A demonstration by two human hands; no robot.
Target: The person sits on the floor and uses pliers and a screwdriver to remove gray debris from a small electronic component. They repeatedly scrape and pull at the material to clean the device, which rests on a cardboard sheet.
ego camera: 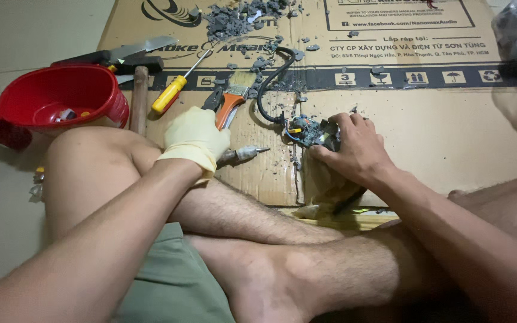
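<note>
My left hand [195,140], in a pale yellow glove, is closed around a metal pointed tool [245,155] whose tip sticks out to the right over the cardboard. My bare right hand [357,149] presses down on a small circuit board [307,131] caked in grey material, with blue and yellow wires on it. A black cable [268,84] curves away from the board toward the far side. The two hands are a short distance apart on a flattened cardboard box [450,137].
A red plastic bowl [61,96] sits at the left. Near it lie a hammer [140,96], a knife [133,51], a yellow-handled screwdriver [175,90], pliers and a paintbrush [234,96]. Grey rubble chips [240,18] are piled at the top. My bare legs cross in front.
</note>
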